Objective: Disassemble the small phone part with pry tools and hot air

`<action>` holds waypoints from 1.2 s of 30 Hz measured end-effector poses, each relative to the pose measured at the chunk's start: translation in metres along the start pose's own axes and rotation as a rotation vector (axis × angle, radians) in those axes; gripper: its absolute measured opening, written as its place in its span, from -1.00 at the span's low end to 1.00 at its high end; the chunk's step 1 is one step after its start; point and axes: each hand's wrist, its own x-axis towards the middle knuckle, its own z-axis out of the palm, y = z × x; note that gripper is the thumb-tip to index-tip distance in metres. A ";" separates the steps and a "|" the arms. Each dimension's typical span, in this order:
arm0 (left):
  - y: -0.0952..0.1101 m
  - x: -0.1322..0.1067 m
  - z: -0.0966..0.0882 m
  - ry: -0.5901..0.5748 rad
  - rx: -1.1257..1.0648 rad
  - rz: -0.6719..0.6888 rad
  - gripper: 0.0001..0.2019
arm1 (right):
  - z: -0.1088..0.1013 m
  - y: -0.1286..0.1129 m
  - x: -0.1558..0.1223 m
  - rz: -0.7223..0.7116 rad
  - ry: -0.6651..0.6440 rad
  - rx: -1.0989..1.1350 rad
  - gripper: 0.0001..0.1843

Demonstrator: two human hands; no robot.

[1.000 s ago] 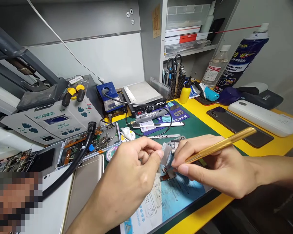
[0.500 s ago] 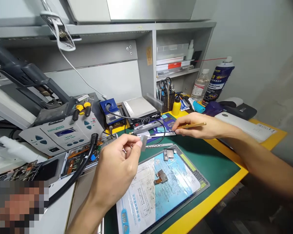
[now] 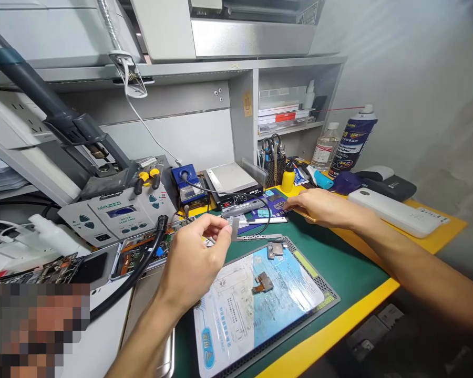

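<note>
My left hand point(image 3: 199, 257) is closed in a pinch on a small, thin grey plate point(image 3: 235, 229), held up above the left edge of the work mat. Farther back on the right, my right hand point(image 3: 321, 206) is closed around a slim gold-coloured tool point(image 3: 309, 218), which shows partly below the fingers. Its fingertips are over the edge of a purple printed sheet point(image 3: 278, 202). Below the hands, a white-and-blue pad point(image 3: 236, 325) carries a small part with a brown flex cable point(image 3: 264, 282) and a small grey metal part point(image 3: 276, 250). Metal tweezers point(image 3: 258, 238) lie behind the pad.
At left stand a soldering station point(image 3: 122, 212) and a black hose point(image 3: 137, 281). Behind are a flat grey-topped device point(image 3: 234, 181), a pen holder point(image 3: 274, 165) and a yellow bottle point(image 3: 288, 178). A spray can point(image 3: 352, 142) and white box point(image 3: 398, 210) stand right.
My right hand has turned palm down and its fingertips have moved lower, with the gold-coloured tool now mostly under the hand. The left hand keeps its pinch. The view has tilted up.
</note>
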 end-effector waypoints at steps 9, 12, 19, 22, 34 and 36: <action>0.005 -0.003 -0.004 -0.123 0.002 0.067 -0.82 | -0.001 -0.005 0.001 0.082 0.084 0.079 -0.61; 0.010 -0.008 -0.001 -0.167 0.057 0.115 -0.85 | -0.004 -0.028 -0.003 0.071 0.217 0.439 -0.62; 0.010 -0.018 0.014 -0.240 0.075 0.313 -0.88 | 0.001 -0.086 -0.026 -0.211 0.077 0.965 -0.62; 0.009 -0.019 0.014 -0.248 0.070 0.344 -0.87 | 0.003 -0.091 -0.030 -0.200 0.153 0.894 -0.71; 0.017 -0.037 0.031 -0.186 0.736 0.488 -0.67 | 0.016 -0.087 -0.022 0.179 0.157 1.257 -0.73; 0.015 -0.038 0.035 -0.213 0.762 0.499 -0.71 | 0.017 -0.089 -0.024 0.187 0.147 1.268 -0.74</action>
